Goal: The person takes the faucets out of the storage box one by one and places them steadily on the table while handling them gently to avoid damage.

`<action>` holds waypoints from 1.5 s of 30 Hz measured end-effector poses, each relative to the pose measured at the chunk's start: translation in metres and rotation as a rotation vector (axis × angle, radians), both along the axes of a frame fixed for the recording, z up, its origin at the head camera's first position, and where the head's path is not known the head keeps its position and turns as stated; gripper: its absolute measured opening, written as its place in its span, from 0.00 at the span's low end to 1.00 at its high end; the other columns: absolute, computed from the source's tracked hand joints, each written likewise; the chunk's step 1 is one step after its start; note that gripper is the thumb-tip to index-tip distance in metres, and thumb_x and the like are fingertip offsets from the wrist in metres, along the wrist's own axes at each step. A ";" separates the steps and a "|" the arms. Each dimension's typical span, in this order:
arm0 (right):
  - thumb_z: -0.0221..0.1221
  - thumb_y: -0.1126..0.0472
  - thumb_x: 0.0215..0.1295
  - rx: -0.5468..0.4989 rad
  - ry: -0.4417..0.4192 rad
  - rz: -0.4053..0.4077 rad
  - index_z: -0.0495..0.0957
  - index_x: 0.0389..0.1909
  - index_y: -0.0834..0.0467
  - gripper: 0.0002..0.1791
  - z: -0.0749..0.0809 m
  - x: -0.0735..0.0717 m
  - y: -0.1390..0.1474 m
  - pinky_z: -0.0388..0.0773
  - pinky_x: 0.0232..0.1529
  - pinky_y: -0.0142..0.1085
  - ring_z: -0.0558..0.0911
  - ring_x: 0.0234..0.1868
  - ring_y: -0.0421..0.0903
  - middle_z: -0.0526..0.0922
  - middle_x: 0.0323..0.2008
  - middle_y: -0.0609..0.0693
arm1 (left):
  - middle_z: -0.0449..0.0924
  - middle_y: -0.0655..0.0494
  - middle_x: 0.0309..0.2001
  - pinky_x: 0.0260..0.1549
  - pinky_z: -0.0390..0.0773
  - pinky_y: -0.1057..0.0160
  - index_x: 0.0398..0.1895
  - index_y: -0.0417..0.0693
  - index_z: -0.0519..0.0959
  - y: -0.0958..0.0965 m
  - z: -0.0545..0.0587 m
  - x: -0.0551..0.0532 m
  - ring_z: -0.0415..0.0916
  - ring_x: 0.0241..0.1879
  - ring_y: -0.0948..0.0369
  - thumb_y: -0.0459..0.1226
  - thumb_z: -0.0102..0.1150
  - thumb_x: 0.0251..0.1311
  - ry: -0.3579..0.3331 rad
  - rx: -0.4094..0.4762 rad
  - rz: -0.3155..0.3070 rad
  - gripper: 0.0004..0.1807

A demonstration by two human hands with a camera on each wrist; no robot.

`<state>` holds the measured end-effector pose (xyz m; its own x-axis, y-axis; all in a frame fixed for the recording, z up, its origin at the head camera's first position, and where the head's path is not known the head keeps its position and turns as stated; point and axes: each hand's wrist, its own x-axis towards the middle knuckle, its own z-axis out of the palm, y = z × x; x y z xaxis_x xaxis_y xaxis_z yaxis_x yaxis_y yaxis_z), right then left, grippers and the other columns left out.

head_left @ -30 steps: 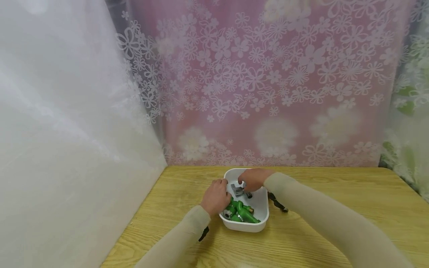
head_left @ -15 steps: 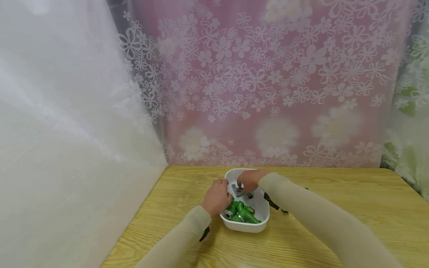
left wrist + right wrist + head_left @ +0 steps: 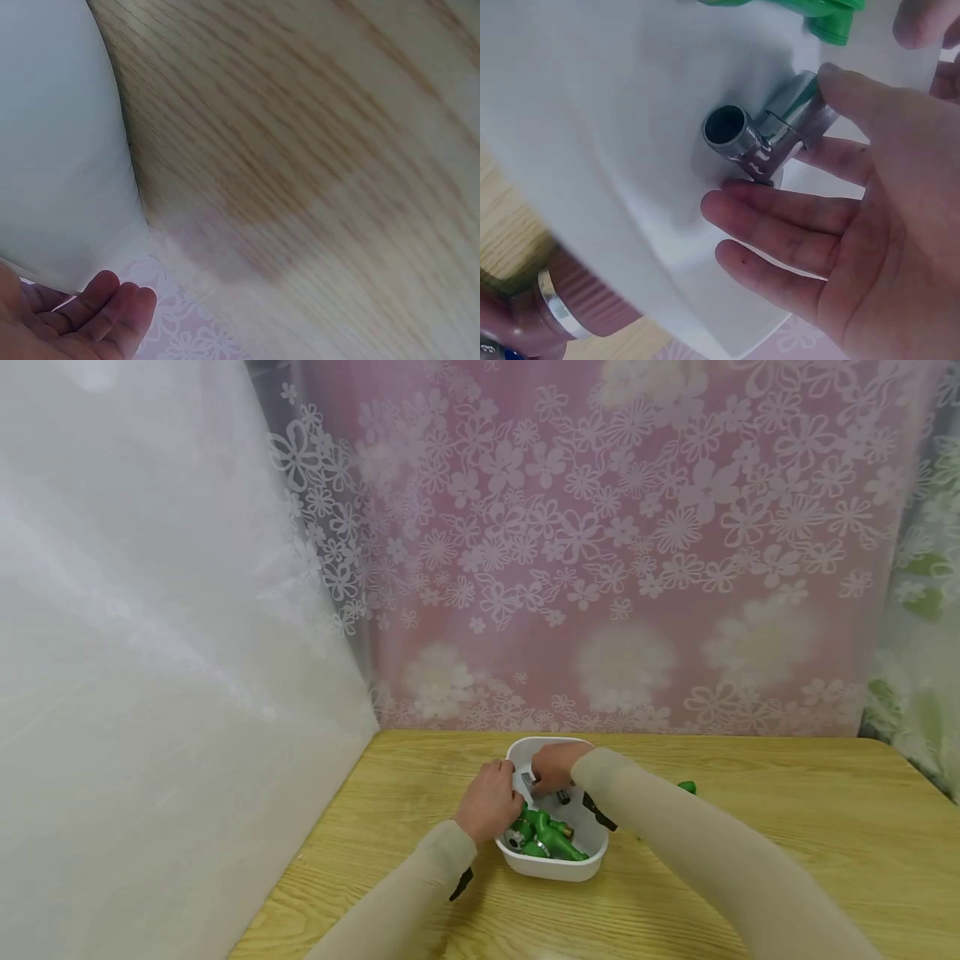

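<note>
Chrome-plated metal pipe fitting with a threaded open end (image 3: 778, 139) is located inside the white, round-cornered plastic basin (image 3: 555, 869), at the fingertips of the right hand (image 3: 555, 766). The right thumb and forefinger are clamped on the fitting; whether it touches the basin floor is hard to determine at this angle. The left hand (image 3: 486, 802) grips the basin rim, fingers curled over its side. Shiny green curved pipe fittings (image 3: 553, 837) lie in the basin, on the wearer's side of the right hand. One green piece (image 3: 687, 787) rests on the wood-grain table (image 3: 427, 768), well right of that hand.
</note>
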<state>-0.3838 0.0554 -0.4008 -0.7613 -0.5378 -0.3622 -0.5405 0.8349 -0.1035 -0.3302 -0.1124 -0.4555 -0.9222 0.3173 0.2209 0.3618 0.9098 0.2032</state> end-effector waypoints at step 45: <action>0.60 0.48 0.69 -0.079 0.007 0.049 0.82 0.31 0.52 0.13 0.025 0.009 0.022 0.73 0.28 0.36 0.76 0.24 0.40 0.81 0.24 0.44 | 0.64 0.45 0.73 0.55 0.81 0.52 0.65 0.40 0.72 0.002 0.002 0.004 0.67 0.69 0.50 0.45 0.55 0.70 0.058 -0.152 0.011 0.26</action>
<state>-0.3743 0.0775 -0.3757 -0.7354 -0.6014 -0.3122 -0.5817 0.7966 -0.1644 -0.3266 -0.1104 -0.4534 -0.9128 0.3415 0.2240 0.3590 0.9324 0.0415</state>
